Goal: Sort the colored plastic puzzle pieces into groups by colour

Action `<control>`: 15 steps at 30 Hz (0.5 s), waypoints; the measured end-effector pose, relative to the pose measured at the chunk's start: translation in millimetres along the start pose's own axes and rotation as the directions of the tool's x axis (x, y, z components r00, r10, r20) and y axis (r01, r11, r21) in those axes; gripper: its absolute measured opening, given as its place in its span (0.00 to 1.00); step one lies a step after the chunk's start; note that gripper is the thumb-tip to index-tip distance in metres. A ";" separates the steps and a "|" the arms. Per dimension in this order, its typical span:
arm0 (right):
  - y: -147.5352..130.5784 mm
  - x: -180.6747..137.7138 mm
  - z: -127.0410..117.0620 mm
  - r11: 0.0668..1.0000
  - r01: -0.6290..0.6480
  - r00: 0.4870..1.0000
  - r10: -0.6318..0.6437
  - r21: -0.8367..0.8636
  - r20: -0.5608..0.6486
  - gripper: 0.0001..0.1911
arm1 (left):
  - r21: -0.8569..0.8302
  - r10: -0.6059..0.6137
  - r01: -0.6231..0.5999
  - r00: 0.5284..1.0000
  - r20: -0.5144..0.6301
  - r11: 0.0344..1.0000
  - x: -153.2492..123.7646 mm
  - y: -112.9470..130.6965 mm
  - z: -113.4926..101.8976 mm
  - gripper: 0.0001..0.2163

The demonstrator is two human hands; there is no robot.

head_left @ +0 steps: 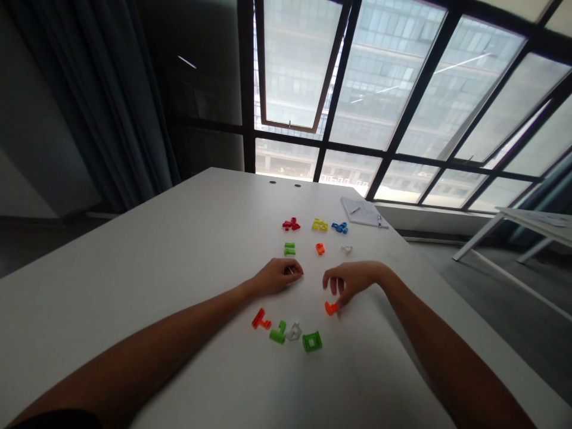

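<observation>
Small coloured plastic pieces lie scattered on a white table (134, 286). My left hand (277, 277) rests on the table with its fingers curled together round a small pale piece I cannot name. My right hand (351, 283) pinches an orange piece (330, 308) against the tabletop. Near me lie an orange T-shaped piece (260, 320), a green piece (277, 333), a white piece (294, 331) and a green square frame (311, 341). Beyond my hands lie a green piece (289, 249), an orange piece (320, 249), a white piece (347, 249), a red piece (291, 224), a yellow piece (319, 224) and a blue piece (340, 227).
A sheet of paper (363, 212) with a pen on it lies at the table's far right corner. Large windows stand behind the table. Another white table (536, 223) is at the right, across a strip of floor. A dark curtain hangs at the left.
</observation>
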State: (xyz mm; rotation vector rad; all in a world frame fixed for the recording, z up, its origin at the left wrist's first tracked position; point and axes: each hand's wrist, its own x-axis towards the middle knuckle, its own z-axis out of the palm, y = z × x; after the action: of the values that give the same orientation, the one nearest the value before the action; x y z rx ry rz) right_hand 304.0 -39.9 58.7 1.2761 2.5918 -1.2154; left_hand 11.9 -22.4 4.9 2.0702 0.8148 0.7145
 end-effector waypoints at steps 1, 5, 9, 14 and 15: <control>-4.0 -1.3 4.1 1.000 0.014 0.999 -0.015 0.026 0.045 0.28 | 0.000 0.004 -0.004 1.000 -0.001 1.000 0.1 -0.2 0.0 0.12; -15.3 12.6 22.5 0.996 0.071 0.995 -0.074 -0.052 -0.064 0.16 | 0.019 0.008 -0.008 1.000 -0.005 1.000 -0.2 -0.9 0.4 0.12; -21.4 37.3 33.3 0.977 0.119 0.918 -0.175 -0.175 -0.355 0.06 | 0.014 0.044 -0.043 0.998 -0.033 0.999 -1.0 -0.5 1.0 0.16; -18.1 51.6 44.2 0.981 0.193 0.872 -0.158 0.028 -0.463 0.07 | 0.031 0.122 -0.120 0.990 -0.071 0.992 -1.4 -2.9 1.4 0.14; -16.2 52.6 46.1 0.972 0.217 0.869 -0.150 0.089 -0.472 0.08 | 0.033 0.121 -0.119 0.989 -0.083 0.992 -1.1 -3.9 1.5 0.14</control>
State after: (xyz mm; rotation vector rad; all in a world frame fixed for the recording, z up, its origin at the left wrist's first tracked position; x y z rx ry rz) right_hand 243.6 -40.4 19.8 1.5418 3.0716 -1.2713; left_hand 11.1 -22.0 0.7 2.1399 0.7555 0.8670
